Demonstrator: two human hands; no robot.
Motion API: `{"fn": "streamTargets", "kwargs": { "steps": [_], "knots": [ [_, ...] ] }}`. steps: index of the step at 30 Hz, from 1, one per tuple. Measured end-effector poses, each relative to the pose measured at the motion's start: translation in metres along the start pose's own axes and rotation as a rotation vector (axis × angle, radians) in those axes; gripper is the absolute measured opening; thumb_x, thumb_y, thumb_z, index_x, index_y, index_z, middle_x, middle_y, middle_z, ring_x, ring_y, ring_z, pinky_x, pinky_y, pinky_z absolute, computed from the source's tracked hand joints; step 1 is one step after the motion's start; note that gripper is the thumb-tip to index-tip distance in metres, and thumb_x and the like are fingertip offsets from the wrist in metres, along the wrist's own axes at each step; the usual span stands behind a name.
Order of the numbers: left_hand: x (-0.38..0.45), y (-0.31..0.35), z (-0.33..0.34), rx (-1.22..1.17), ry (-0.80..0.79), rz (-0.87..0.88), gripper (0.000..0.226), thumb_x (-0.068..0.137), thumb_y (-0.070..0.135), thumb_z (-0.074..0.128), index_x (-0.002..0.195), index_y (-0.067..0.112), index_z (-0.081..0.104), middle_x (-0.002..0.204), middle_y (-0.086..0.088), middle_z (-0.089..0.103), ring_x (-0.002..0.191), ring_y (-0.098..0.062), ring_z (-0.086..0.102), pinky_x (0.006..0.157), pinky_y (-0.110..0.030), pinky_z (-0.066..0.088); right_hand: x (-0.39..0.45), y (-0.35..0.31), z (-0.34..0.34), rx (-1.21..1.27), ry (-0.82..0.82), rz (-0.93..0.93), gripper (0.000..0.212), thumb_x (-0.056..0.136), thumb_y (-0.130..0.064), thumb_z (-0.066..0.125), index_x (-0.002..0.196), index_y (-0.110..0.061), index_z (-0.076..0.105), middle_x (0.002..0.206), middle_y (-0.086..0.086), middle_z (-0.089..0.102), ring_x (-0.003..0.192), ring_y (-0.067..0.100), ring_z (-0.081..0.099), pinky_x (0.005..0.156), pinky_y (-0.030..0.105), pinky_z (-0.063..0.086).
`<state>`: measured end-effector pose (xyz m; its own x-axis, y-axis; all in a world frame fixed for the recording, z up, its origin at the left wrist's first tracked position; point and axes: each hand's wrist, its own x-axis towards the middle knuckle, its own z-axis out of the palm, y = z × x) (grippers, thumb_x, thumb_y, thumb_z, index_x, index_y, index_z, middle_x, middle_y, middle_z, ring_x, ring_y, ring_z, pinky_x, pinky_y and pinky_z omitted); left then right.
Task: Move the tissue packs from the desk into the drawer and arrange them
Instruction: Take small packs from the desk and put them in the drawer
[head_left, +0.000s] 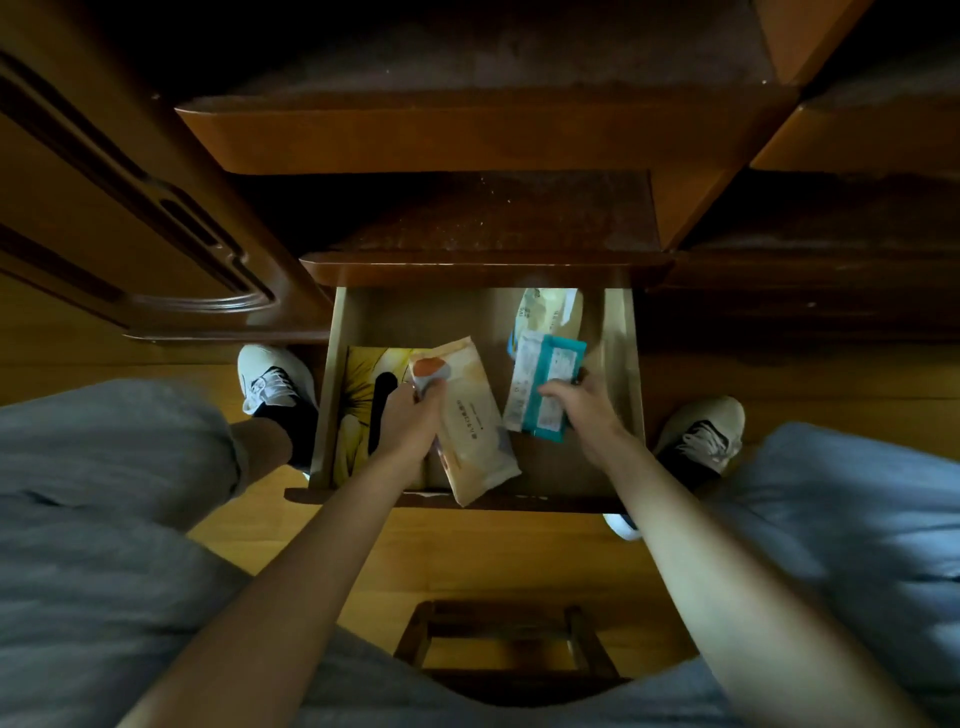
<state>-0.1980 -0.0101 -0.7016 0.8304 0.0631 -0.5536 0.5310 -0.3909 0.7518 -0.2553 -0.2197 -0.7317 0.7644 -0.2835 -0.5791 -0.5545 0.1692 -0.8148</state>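
Observation:
An open wooden drawer (621, 332) sits below the dark desk edge. My left hand (410, 421) grips a cream-and-orange tissue pack (475, 431), which lies tilted over the drawer's front part. My right hand (579, 405) holds a teal-and-white tissue pack (540, 384) on the right side of the drawer. A pale yellow pack (548, 312) lies at the back right, partly under the desk edge. A yellow item with a black shape (363, 400) lies flat on the drawer's left side.
The desk top edge (467, 270) overhangs the drawer's back. A carved wooden cabinet door (130, 218) stands on the left. My shoes (272, 379) flank the drawer on the wooden floor. A wooden stool frame (509, 644) is between my knees.

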Motion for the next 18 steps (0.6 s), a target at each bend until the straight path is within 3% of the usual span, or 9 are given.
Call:
{"fn": "streamTargets", "kwargs": {
  "steps": [2, 5, 9, 13, 15, 18],
  "knots": [
    [-0.003, 0.004, 0.004, 0.005, -0.068, 0.017, 0.021, 0.098, 0.041, 0.055, 0.084, 0.027, 0.062, 0.066, 0.011, 0.071, 0.056, -0.001, 0.068, 0.042, -0.016, 0.052, -0.009, -0.006, 0.001, -0.048, -0.045, -0.060, 0.041, 0.094, -0.022, 0.064, 0.134, -0.028, 0.057, 0.121, -0.013, 0.068, 0.110, 0.008, 0.066, 0.084, 0.028, 0.055],
    [-0.011, 0.010, 0.010, 0.000, -0.146, 0.035, 0.024, 0.099, 0.043, 0.054, 0.088, 0.025, 0.066, 0.070, 0.011, 0.072, 0.061, -0.001, 0.070, 0.045, -0.015, 0.051, -0.021, -0.012, 0.001, -0.032, -0.011, -0.167, 0.028, 0.096, -0.027, 0.059, 0.123, -0.036, 0.060, 0.107, -0.022, 0.071, 0.100, -0.003, 0.067, 0.068, 0.013, 0.055],
    [-0.016, 0.010, 0.008, -0.067, -0.172, 0.025, 0.023, 0.099, 0.043, 0.055, 0.096, 0.025, 0.068, 0.082, 0.006, 0.075, 0.069, -0.008, 0.073, 0.051, -0.019, 0.055, -0.029, -0.025, -0.005, -0.041, -0.005, -0.194, 0.023, 0.097, -0.027, 0.054, 0.119, -0.027, 0.062, 0.104, -0.008, 0.070, 0.094, 0.002, 0.069, 0.077, 0.026, 0.050],
    [-0.021, 0.011, 0.010, -0.137, -0.245, 0.000, 0.028, 0.099, 0.044, 0.057, 0.110, 0.022, 0.069, 0.095, -0.002, 0.076, 0.084, -0.016, 0.074, 0.072, -0.037, 0.064, -0.035, -0.024, 0.014, -0.224, -0.257, -0.015, 0.046, 0.092, -0.037, 0.065, 0.135, -0.028, 0.049, 0.122, -0.004, 0.063, 0.108, 0.012, 0.066, 0.077, 0.028, 0.057],
    [-0.025, 0.010, 0.012, -0.146, -0.277, -0.046, 0.033, 0.101, 0.041, 0.054, 0.120, 0.016, 0.064, 0.105, -0.005, 0.073, 0.093, -0.019, 0.072, 0.085, -0.044, 0.061, -0.038, -0.014, 0.026, -0.174, -0.334, 0.108, 0.053, 0.087, -0.041, 0.069, 0.135, -0.031, 0.048, 0.124, 0.001, 0.064, 0.109, 0.017, 0.067, 0.082, 0.034, 0.059],
    [-0.030, 0.005, 0.013, -0.168, -0.351, -0.120, 0.039, 0.102, 0.044, 0.050, 0.128, 0.017, 0.058, 0.117, -0.005, 0.069, 0.106, -0.020, 0.068, 0.094, -0.044, 0.056, -0.035, -0.009, 0.025, -0.147, -0.313, 0.158, 0.045, 0.088, -0.032, 0.073, 0.129, -0.032, 0.054, 0.115, -0.003, 0.072, 0.100, 0.012, 0.072, 0.072, 0.028, 0.057]
  ]
}}
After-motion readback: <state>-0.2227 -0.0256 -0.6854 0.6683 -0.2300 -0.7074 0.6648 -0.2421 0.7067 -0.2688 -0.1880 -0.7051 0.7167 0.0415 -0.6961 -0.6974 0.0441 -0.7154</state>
